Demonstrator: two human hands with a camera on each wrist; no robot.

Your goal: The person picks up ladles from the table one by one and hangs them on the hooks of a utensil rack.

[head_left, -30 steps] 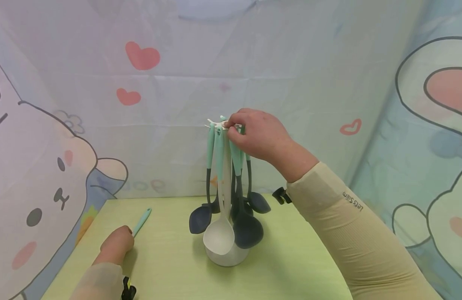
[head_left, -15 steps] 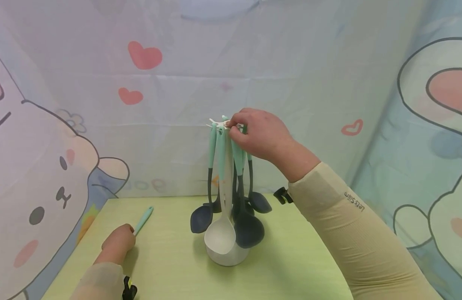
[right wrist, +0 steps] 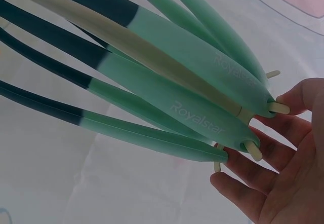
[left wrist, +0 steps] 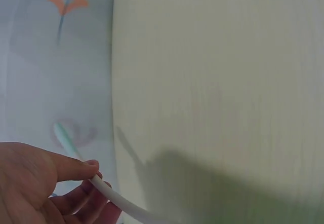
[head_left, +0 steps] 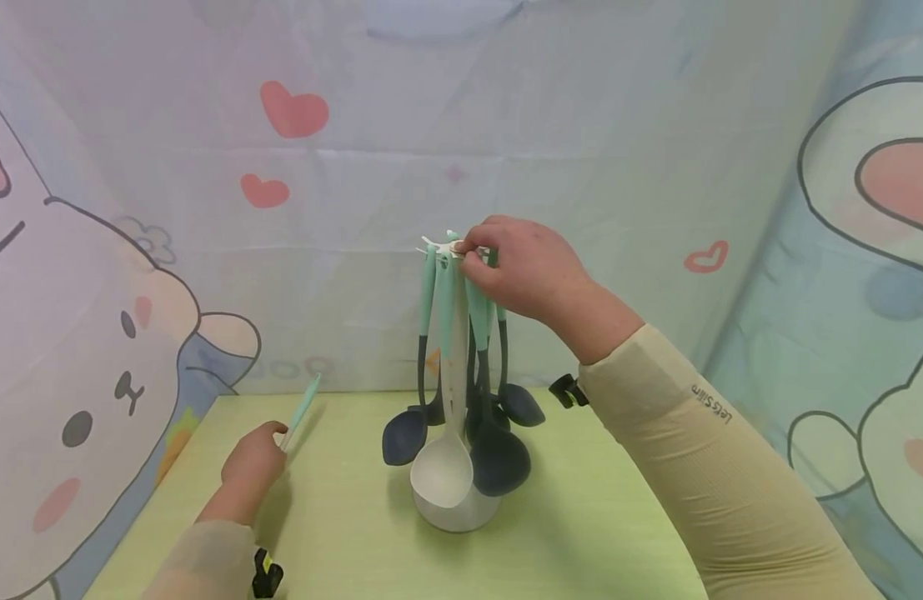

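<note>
My left hand [head_left: 254,457] is over the table's left side. It pinches a utensil [left wrist: 115,197] with a mint handle and white shaft between thumb and fingers; its far end is out of view or hidden. At mid-table a white utensil stand [head_left: 459,515] stands upright. From its hooks hang a white ladle [head_left: 440,473], a dark ladle [head_left: 500,462], a dark pointed turner or spoon [head_left: 404,437] and other dark-headed utensils, all mint-handled. My right hand [head_left: 524,267] holds the stand's top by the hooks, with thumb and fingers around the handle ends [right wrist: 248,142].
The pale yellow-green table [head_left: 341,542] meets a printed cloth backdrop [head_left: 581,167] at its back edge. More printed cloth [head_left: 866,375] stands at the sides. Black camera mounts [head_left: 266,575] sit at both wrists.
My left hand has moved up and to the right, lifting the utensil so that its mint handle points more steeply upward. My right hand stays on top of the stand.
</note>
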